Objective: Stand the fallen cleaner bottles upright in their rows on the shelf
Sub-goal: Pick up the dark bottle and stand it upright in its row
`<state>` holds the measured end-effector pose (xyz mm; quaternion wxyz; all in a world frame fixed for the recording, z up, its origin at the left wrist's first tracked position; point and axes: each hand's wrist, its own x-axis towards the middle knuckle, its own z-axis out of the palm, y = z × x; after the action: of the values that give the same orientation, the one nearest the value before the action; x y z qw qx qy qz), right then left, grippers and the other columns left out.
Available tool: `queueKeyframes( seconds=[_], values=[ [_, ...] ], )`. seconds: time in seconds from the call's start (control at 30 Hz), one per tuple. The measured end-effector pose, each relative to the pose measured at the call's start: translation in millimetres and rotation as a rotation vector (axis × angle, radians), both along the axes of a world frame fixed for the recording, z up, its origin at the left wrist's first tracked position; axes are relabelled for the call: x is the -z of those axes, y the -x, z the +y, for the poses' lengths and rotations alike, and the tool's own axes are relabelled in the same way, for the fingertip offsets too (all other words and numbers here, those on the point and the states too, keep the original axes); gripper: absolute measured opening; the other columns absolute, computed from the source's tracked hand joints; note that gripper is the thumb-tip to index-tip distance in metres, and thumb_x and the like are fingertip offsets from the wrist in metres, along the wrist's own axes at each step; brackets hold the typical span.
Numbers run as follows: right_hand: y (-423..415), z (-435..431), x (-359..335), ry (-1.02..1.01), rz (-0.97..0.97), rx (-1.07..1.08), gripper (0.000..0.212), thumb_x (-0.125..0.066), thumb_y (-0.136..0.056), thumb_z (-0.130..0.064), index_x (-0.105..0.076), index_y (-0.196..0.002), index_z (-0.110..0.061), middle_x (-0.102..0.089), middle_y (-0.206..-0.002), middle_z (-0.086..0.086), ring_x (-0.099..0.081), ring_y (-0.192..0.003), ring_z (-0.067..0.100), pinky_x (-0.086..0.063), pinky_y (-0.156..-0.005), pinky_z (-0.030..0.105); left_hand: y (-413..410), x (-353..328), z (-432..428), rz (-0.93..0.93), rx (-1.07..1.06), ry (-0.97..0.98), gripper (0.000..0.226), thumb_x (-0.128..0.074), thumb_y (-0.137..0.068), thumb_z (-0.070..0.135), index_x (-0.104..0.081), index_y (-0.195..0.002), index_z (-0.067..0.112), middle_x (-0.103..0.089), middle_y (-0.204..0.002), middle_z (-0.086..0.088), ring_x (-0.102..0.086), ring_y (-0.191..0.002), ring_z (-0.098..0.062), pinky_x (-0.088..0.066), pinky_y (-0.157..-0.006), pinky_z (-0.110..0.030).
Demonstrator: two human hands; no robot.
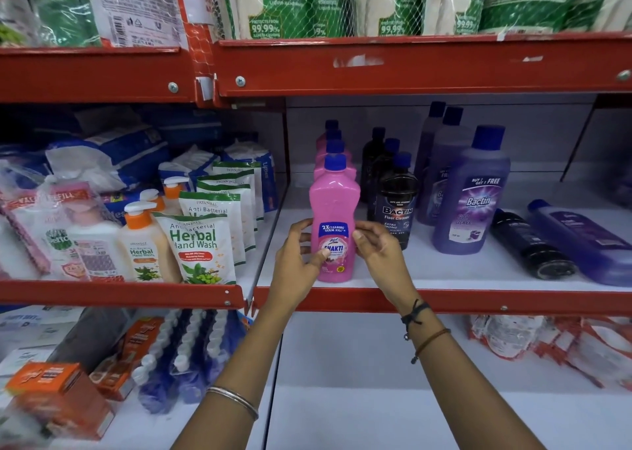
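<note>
A pink cleaner bottle [334, 207] with a blue cap stands upright at the front of its row on the white shelf [444, 272]. My left hand [297, 258] wraps its left side, thumb on the label. My right hand [378, 244] touches its right side with the fingertips. Behind it stand more pink bottles. To the right stand a row of black Bactin bottles [396, 203] and a row of purple Bactin bottles [473, 196]. Further right, a black bottle [531, 244] and a purple bottle [581, 241] lie on their sides.
The red shelf lip [478, 301] runs along the front edge, and a red beam [410, 66] hangs above. Herbal hand wash pouches [195, 248] and pump bottles [147, 241] fill the left bay. Blue bottles and orange boxes sit on the lower shelf.
</note>
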<state>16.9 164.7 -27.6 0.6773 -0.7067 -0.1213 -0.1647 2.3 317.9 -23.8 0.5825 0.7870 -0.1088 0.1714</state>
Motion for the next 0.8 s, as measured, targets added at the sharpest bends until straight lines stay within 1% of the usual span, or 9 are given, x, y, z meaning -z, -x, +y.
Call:
queueKeyframes(
  seconds=[0.1, 0.17, 0.23, 0.3, 0.4, 0.5, 0.57, 0.63, 0.8],
  values=[
    [9, -14, -4, -0.001, -0.005, 0.040, 0.020, -0.056, -0.090, -0.018, -0.056, -0.110, -0.019, -0.066, -0.111, 0.005, -0.063, -0.104, 0.014, -0.052, -0.086, 0.020, 10, 6, -14, -0.160, -0.226, -0.008, 0.053, -0.069, -0.082, 0.019, -0.041, -0.127, 0.015, -0.046, -0.131, -0.007, -0.050, -0.118, -0.018, -0.046, -0.089, -0.018],
    [20, -33, -9, -0.010, -0.014, 0.050, 0.017, -0.058, -0.090, -0.020, -0.059, -0.107, -0.022, -0.067, -0.114, 0.008, -0.064, -0.108, 0.017, -0.050, -0.093, 0.029, 23, 0, -32, -0.407, -0.349, 0.000, 0.043, -0.064, -0.083, 0.012, -0.045, -0.121, 0.006, -0.044, -0.131, -0.013, -0.044, -0.122, -0.021, -0.037, -0.098, -0.011],
    [31, -58, -17, -0.015, -0.030, 0.061, 0.013, -0.057, -0.090, -0.018, -0.061, -0.101, -0.023, -0.068, -0.113, 0.012, -0.065, -0.107, 0.020, -0.051, -0.093, 0.032, 33, -11, -58, -0.568, -0.330, -0.003, 0.033, -0.060, -0.084, 0.006, -0.050, -0.115, 0.001, -0.047, -0.126, -0.015, -0.044, -0.121, -0.020, -0.034, -0.101, -0.012],
    [40, -91, -22, -0.012, -0.042, 0.108, 0.010, -0.057, -0.090, -0.016, -0.061, -0.096, -0.022, -0.069, -0.110, 0.015, -0.066, -0.103, 0.022, -0.052, -0.091, 0.032, 36, -20, -93, -0.619, -0.202, -0.013, 0.027, -0.057, -0.084, 0.003, -0.053, -0.111, 0.002, -0.052, -0.121, -0.012, -0.048, -0.117, -0.019, -0.038, -0.103, -0.023],
    [43, -141, -27, -0.011, -0.031, 0.228, 0.007, -0.059, -0.088, -0.014, -0.063, -0.094, -0.017, -0.070, -0.106, 0.018, -0.066, -0.099, 0.024, -0.051, -0.089, 0.034, 32, -28, -145, -0.555, -0.006, -0.036, 0.024, -0.056, -0.085, 0.003, -0.055, -0.109, 0.005, -0.053, -0.113, -0.004, -0.052, -0.109, -0.016, -0.044, -0.098, -0.031],
    [40, -200, -26, 0.042, 0.011, 0.372, 0.015, -0.059, -0.088, -0.012, -0.064, -0.100, -0.004, -0.070, -0.101, 0.017, -0.065, -0.091, 0.022, -0.050, -0.082, 0.029, 20, -27, -204, -0.420, 0.124, -0.102, 0.027, -0.056, -0.083, 0.011, -0.053, -0.110, 0.007, -0.051, -0.115, -0.007, -0.051, -0.106, -0.013, -0.045, -0.095, -0.028],
    [36, -235, -25, 0.109, 0.033, 0.482, 0.019, -0.059, -0.087, -0.014, -0.067, -0.100, -0.004, -0.071, -0.101, 0.011, -0.065, -0.092, 0.021, -0.050, -0.081, 0.027, 12, -24, -239, -0.319, 0.178, -0.125, 0.030, -0.057, -0.083, 0.017, -0.052, -0.112, 0.009, -0.049, -0.119, -0.008, -0.053, -0.107, -0.018, -0.047, -0.094, -0.032],
    [30, -261, -22, 0.166, 0.061, 0.563, 0.019, -0.059, -0.086, -0.017, -0.069, -0.098, -0.007, -0.072, -0.100, 0.009, -0.066, -0.094, 0.023, -0.052, -0.085, 0.034, 5, -22, -266, -0.224, 0.215, -0.141, 0.031, -0.059, -0.085, 0.018, -0.051, -0.114, 0.010, -0.048, -0.119, -0.008, -0.055, -0.107, -0.022, -0.048, -0.095, -0.036],
    [15, -310, -17, 0.353, 0.210, 0.584, 0.024, -0.052, -0.090, -0.018, -0.063, -0.106, -0.005, -0.068, -0.107, 0.018, -0.061, -0.099, 0.033, -0.047, -0.083, 0.037, -12, -13, -327, 0.090, 0.264, -0.285, 0.034, -0.050, -0.091, 0.012, -0.043, -0.124, 0.006, -0.049, -0.128, -0.017, -0.051, -0.115, -0.032, -0.039, -0.088, -0.027]
  ],
)
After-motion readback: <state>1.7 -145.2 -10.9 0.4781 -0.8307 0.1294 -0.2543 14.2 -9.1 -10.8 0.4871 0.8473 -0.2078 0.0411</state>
